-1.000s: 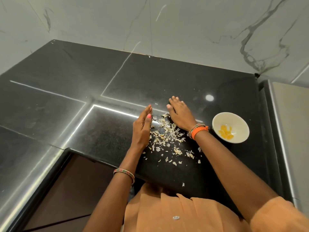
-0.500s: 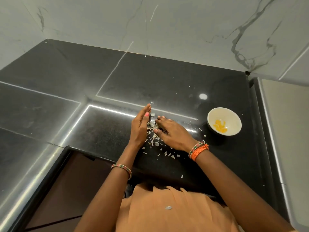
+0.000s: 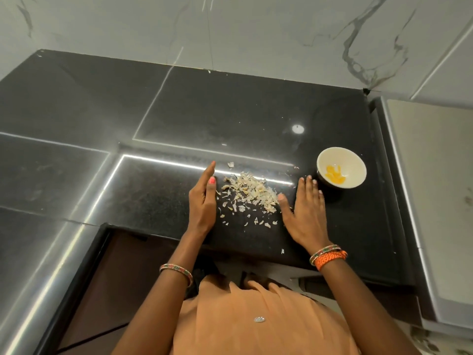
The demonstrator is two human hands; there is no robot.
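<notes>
Back out to the right goes the right hand [image 3: 304,213], off the heap of pale peels [image 3: 249,192] it was pressed into half a second ago.
It lies palm down on the black countertop [image 3: 230,111] now, fingers straight and close together, thumb tip at the heap's right edge, fingertips near the white bowl [image 3: 354,165] of yellow pieces [image 3: 334,174]. Over on the other side, the left hand [image 3: 203,201] stands on its edge, fingers straight and together, pointing far, holding nothing. Between the two hands sit the pale peels, with loose flakes scattered nearer the counter's near edge.
</notes>
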